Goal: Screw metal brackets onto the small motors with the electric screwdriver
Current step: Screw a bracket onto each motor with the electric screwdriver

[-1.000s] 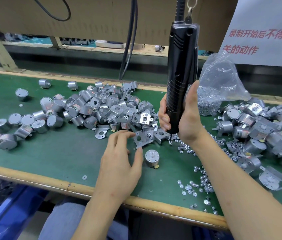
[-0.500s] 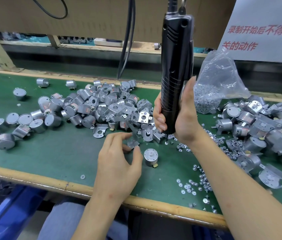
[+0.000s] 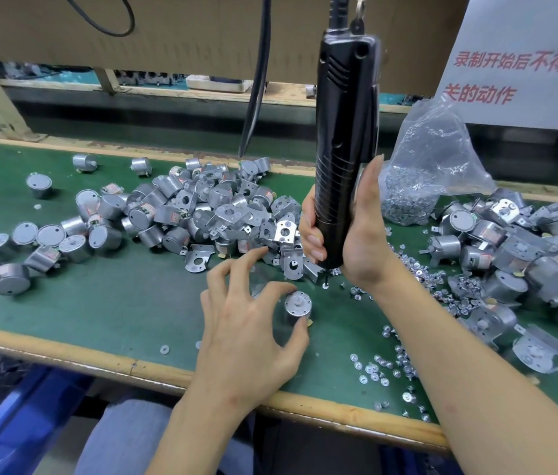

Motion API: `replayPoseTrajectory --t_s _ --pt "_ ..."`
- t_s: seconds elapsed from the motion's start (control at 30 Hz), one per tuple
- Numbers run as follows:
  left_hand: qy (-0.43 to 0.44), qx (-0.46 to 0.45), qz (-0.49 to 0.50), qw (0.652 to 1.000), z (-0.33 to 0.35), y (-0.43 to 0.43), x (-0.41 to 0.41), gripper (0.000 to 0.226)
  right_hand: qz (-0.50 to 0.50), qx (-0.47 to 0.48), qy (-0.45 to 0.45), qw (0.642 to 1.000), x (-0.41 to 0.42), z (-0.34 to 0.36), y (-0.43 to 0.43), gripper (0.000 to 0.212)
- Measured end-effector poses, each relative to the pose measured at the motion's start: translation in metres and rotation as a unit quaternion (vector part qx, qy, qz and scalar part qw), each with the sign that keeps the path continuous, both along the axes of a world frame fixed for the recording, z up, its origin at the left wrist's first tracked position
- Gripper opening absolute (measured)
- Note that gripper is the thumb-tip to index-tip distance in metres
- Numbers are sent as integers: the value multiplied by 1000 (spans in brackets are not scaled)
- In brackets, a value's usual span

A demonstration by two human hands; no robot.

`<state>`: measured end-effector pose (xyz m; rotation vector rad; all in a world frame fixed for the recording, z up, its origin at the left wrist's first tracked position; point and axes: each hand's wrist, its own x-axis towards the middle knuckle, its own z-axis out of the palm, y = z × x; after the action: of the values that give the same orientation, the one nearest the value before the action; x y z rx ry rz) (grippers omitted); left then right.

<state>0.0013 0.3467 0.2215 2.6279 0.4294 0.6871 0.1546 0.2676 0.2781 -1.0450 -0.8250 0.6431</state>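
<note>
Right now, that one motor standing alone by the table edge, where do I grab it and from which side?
Pinch the motor across its round side wall, coming from the left. It stands upright, flat end up, and the right hand holds the electric screwdriver on its right. The left hand pinches it so, between thumb and forefinger.

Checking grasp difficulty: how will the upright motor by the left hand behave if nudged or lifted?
The motor is a short metal can standing on its flat end, so probably stable and heavy for its size. Tipped over, it would likely roll.
</note>
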Motion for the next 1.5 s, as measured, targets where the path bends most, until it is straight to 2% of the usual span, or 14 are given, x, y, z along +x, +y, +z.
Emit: replayPoseTrajectory --t_s 0.2,0.3,0.43,0.57,0.8,0.9,1.1,1.3,1.4,1.5 --pt "-10 -1 28 1000 -2 0 3 40 -6 -2 15 1000 -4 -4 2 83" --pt "-27 -26 57 998 0 1 3 33 -17 -8 13 1000 -6 -8 4 89" --pt "16 -30 91 995 0 5 4 27 -22 -14 9 1000 -6 -8 4 89" --pt "62 -2 135 989 -1 2 6 37 -21 -8 12 1000 -6 -6 2 88" --pt "54 -4 166 985 0 1 5 34 -14 -4 6 1000 -6 -3 1 82" --pt "51 -11 154 987 1 6 0 37 -12 -8 7 1000 -6 -2 1 81" --pt "17 -68 111 991 6 16 -7 24 -9 -2 7 1000 -7 0 1 77" --pt "18 -50 105 993 10 18 -7 15 -13 -8 2 1000 -8 0 1 79" --pt "31 -74 40 996 12 27 -11 8 -10 -7 3 1000 -9 0 1 77" --pt "50 -119 -21 991 17 37 -20 21 -12 -7 2 1000 -8 0 1 77"
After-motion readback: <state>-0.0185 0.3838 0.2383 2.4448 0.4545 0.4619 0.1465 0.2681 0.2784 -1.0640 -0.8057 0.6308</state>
